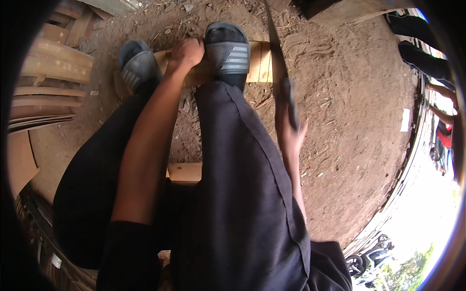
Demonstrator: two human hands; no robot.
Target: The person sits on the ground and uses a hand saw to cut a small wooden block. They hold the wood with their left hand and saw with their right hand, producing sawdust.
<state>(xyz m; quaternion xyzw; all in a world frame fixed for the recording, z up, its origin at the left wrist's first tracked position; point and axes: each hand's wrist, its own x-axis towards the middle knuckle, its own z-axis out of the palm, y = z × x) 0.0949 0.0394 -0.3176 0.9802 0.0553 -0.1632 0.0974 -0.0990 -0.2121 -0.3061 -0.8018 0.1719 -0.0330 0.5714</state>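
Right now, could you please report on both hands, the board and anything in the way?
Right hand gripping saw. Left hand at the board. Saw by board's right end. Nearest obstacle: right sandal across board, left of saw.

Wooden pieces (58,67) are piled left; a white scrap (406,120) lies right.

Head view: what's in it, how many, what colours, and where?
Handsaw: 1, dark, upper middle
Board: 1, pale, top centre
Wood piece: 1, pale, near centre
Stacked wood: several, brown, left
Beam: 1, brown, upper right
Scrap: 1, white, right
Bystander: at least 1, dark-clothed, right
Wheels: some, dark, lower right
Ground: 1, brown, throughout
Sandals: 2, grey, upper middle
Trousers: 1 pair, black, centre
Left hand: 1, bare, at board
Right hand: 1, bare, on handsaw
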